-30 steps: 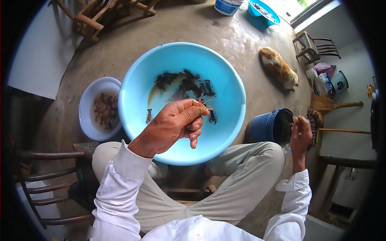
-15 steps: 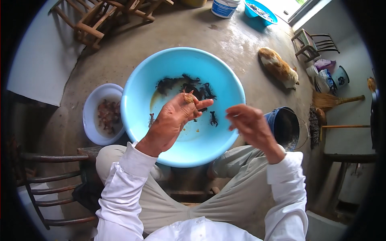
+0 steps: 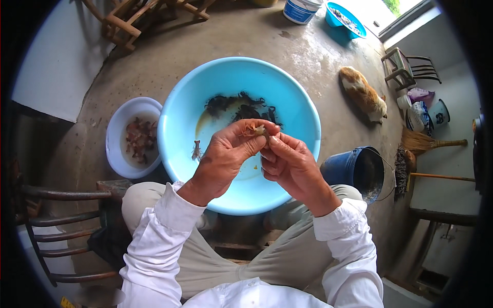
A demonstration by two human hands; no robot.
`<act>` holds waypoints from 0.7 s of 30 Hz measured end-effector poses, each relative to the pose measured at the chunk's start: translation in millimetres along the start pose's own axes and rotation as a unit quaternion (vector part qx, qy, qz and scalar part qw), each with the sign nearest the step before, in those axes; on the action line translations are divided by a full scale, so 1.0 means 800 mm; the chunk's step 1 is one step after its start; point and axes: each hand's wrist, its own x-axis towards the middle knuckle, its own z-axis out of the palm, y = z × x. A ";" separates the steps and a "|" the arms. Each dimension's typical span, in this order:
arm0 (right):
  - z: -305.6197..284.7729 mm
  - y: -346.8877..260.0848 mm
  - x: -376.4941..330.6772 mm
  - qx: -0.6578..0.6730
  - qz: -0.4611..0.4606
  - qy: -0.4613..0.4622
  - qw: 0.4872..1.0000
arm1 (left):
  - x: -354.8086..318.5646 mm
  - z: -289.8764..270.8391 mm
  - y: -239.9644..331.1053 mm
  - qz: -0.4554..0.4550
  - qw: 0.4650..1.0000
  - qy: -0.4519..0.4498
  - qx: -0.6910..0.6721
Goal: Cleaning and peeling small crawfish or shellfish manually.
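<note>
Above a large light-blue basin [image 3: 179,102] my two hands meet. My left hand [image 3: 221,159] is closed, with a small crayfish [image 3: 253,130] pinched between thumb and fingers. Against its right end press the fingertips of my right hand [image 3: 290,163], also closed; those fingers hide part of the crayfish. Several dark crayfish [image 3: 241,105] lie bunched in shallow murky water at the far side of the basin. One pale crayfish [image 3: 196,150] rests apart near the left wall, beside my left hand.
Left of the basin stands a smaller pale-blue tub [image 3: 115,138] of reddish-brown crayfish pieces in water. A blue bucket [image 3: 341,167] is at the right. A brown-and-white dog [image 3: 362,92] lies beyond it. A wooden chair [image 3: 67,236] stands at the near left, a broom [image 3: 426,143] by the right wall.
My right hand has come left from beyond the basin's right rim and closed at the crayfish. My left hand still holds it. The view has shifted slightly.
</note>
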 end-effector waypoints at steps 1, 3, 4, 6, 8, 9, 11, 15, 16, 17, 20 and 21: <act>-0.001 0.001 0.001 -0.001 -0.011 -0.002 1.000 | -0.001 -0.003 -0.001 -0.001 1.000 -0.001 0.000; 0.003 0.005 -0.001 -0.036 -0.034 0.022 0.999 | -0.001 -0.010 -0.006 -0.023 0.999 -0.006 -0.027; 0.006 0.008 0.000 -0.072 -0.055 0.044 0.995 | 0.000 -0.010 -0.008 -0.023 0.999 -0.006 -0.025; 0.014 0.009 -0.001 -0.080 -0.069 0.080 0.991 | 0.003 -0.008 -0.012 -0.002 1.000 0.005 -0.008; 0.014 0.007 -0.001 -0.083 -0.083 0.116 0.986 | 0.004 0.000 -0.010 0.013 0.999 0.014 0.029; 0.013 0.007 -0.002 -0.082 -0.083 0.117 0.986 | 0.004 0.004 -0.009 0.027 0.997 0.023 0.063; 0.009 0.007 -0.003 -0.065 -0.078 0.112 0.988 | 0.003 0.010 -0.011 0.055 0.994 0.027 0.092; 0.010 0.002 -0.007 -0.047 -0.075 0.112 0.990 | 0.001 0.015 -0.017 0.120 0.980 0.047 0.154; 0.011 0.000 -0.007 -0.044 -0.062 0.116 0.990 | 0.001 0.014 -0.018 0.119 0.980 0.046 0.154; 0.012 -0.001 -0.007 -0.042 -0.048 0.121 0.991 | 0.000 0.012 -0.018 0.127 0.972 0.051 0.189; 0.015 -0.001 -0.004 -0.039 -0.049 0.127 0.990 | -0.002 0.014 -0.019 0.150 0.956 0.061 0.245; 0.013 0.000 -0.004 -0.038 -0.049 0.128 0.990 | -0.002 0.015 -0.018 0.168 0.947 0.065 0.265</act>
